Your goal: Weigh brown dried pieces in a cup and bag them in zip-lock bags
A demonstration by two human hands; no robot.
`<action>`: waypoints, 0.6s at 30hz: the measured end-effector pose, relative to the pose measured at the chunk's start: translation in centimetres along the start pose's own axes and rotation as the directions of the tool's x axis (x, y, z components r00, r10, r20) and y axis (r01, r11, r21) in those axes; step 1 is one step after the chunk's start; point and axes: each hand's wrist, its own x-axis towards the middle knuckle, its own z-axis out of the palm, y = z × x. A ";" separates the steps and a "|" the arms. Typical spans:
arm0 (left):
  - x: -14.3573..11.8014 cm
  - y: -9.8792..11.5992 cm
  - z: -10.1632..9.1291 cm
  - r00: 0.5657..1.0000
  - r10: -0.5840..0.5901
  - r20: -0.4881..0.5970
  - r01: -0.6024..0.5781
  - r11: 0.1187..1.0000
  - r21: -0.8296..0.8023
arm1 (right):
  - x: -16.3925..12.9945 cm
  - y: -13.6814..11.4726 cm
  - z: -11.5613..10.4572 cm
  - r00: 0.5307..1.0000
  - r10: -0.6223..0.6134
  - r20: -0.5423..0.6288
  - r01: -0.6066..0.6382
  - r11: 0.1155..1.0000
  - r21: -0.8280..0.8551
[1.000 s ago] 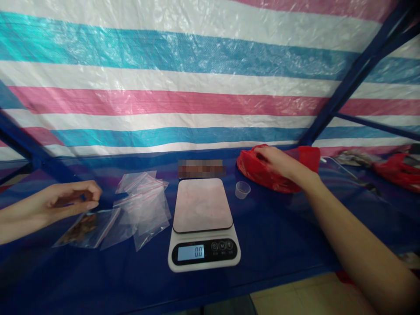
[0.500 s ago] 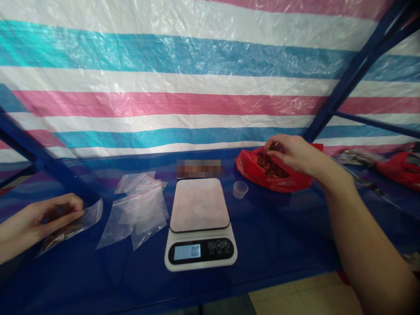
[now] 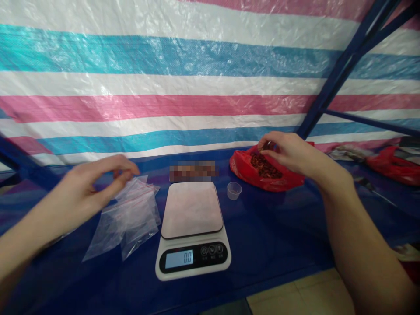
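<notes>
**Hands over bags, scale between**

Leftward, the left hand (image 3: 95,186) hovers with fingers loosely curled, holding nothing, just above a heap of thin, clear, crinkly zip bags (image 3: 131,214). At centre sits a white rounded scale (image 3: 192,227) on the blue worktop (image 3: 278,232), with a small translucent cup (image 3: 234,190) beside it. Right of centre, the right hand (image 3: 290,151) pinches dark bits over a glossy red bag (image 3: 262,173).
</notes>
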 end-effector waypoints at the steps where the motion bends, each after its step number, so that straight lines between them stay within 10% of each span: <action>1: 0.8 2.0 1.2 0.996 0.082 0.042 -0.080 0.996 -0.048 | -0.1 -0.1 -0.1 1.000 -0.005 -0.002 0.005 1.000 -0.001; 7: 1.0 5.0 6.8 0.921 0.255 0.296 -0.173 0.946 -0.276 | -0.3 -0.7 -0.5 1.000 -0.001 0.015 0.002 0.999 -0.036; 18: -0.2 4.2 7.4 0.952 0.201 0.231 -0.129 0.948 -0.292 | -1.0 -3.6 -1.5 0.999 -0.049 0.007 0.048 0.997 0.052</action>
